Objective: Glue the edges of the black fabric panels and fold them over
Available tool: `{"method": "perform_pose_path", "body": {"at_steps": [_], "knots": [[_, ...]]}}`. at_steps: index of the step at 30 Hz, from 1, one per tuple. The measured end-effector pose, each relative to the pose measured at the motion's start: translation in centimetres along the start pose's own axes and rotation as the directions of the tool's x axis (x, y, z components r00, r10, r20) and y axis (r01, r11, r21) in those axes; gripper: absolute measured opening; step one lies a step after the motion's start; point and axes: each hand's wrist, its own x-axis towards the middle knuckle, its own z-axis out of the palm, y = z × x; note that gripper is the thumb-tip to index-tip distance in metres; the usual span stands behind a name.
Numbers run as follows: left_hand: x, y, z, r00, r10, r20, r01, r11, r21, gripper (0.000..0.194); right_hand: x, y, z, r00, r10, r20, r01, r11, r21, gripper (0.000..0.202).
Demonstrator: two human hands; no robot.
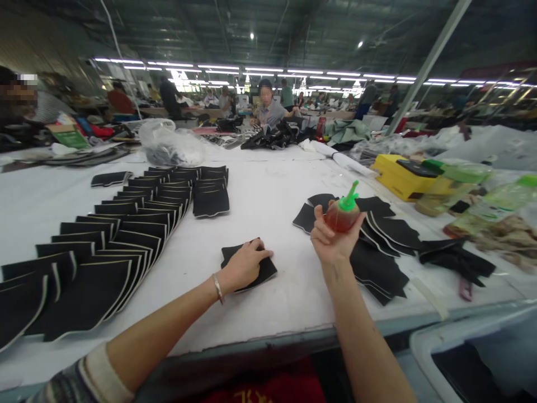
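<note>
Black panel [266, 272] lies on the white tabletop [289, 313] straight ahead of the person, slightly tilted in its lie, with the left hand [243, 266] resting on top of it. That hand is fairly wide, its thumb held out from the fingers, bearing on the panel rather than wrapping round it. At about three o'clock from the panel, twelve being away from the person, the right hand [335, 246] is wrapped around a squeeze bottle [340, 219] of reddish-amber liquid, raised over a loose pile of dark panels [373, 266]. The bottle's green nozzle [348, 200] points up, towards one o'clock, well apart from the panel under the left hand.

Going by this, the step in hand looks like steadying one panel while the bottle is kept ready; whether any liquid lies on the panel cannot be made out. Bringing the bottle into use there would call for a swing towards nine o'clock and a tip of the nozzle downward, with the left fingers clear of the wetted part.

Overlapping rows of panels [140, 235] fan from eight to eleven o'clock, ending beside a short stack [212, 200] at eleven. A yellow box [403, 176] sits at two o'clock
</note>
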Motion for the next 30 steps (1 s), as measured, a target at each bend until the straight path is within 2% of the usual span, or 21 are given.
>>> {"method": "perform_pose_path", "body": {"at_steps": [5, 7, 10, 13, 15, 23, 27, 30], "knots": [[-0.9, -0.9, -0.7, 0.998, 0.066, 0.023, -0.061, 0.988, -0.144, 0.031, 0.2, -0.2, -0.1, 0.999, -0.009, -0.04, 0.008, 1.0, -0.022, 0.068], [-1.9, -1.7, -1.2, 0.999, 0.041, 0.034, -0.033, 0.98, -0.197, 0.024, 0.3, -0.1, -0.1, 0.998, -0.011, -0.061, 0.01, 1.0, -0.029, 0.068], [-3.5, -2.3, -1.6, 0.99, -0.14, -0.001, 0.138, 0.972, -0.188, 0.032, 0.5, 0.3, 0.1, 0.995, -0.007, -0.095, -0.001, 0.996, -0.085, 0.067], [-4.0, -1.6, -1.7, 0.945, -0.327, 0.008, 0.327, 0.944, -0.05, 0.04, 0.5, 1.1, 0.3, 0.992, -0.016, -0.122, -0.006, 0.985, -0.173, 0.062], [-3.7, -0.9, -1.7, 0.924, -0.38, 0.036, 0.379, 0.925, 0.041, 0.038, 0.5, 1.7, 0.3, 0.991, -0.026, -0.129, -0.003, 0.976, -0.218, 0.056], [-1.9, 0.9, -2.7, 0.931, -0.347, 0.11, 0.319, 0.923, 0.214, 0.03, 0.4, 2.2, 0.1, 0.986, -0.037, -0.163, -0.006, 0.967, -0.257, 0.048], [-1.5, 0.6, -3.2, 0.936, -0.326, 0.13, 0.278, 0.915, 0.292, 0.026, 0.6, 2.4, 0.0, 0.982, -0.079, -0.172, 0.026, 0.956, -0.293, 0.044], [-1.6, -0.5, -3.7, 0.943, -0.304, 0.135, 0.254, 0.92, 0.298, 0.024, 0.6, 2.9, 0.2, 0.977, -0.128, -0.173, 0.062, 0.937, -0.342, 0.041]]}}
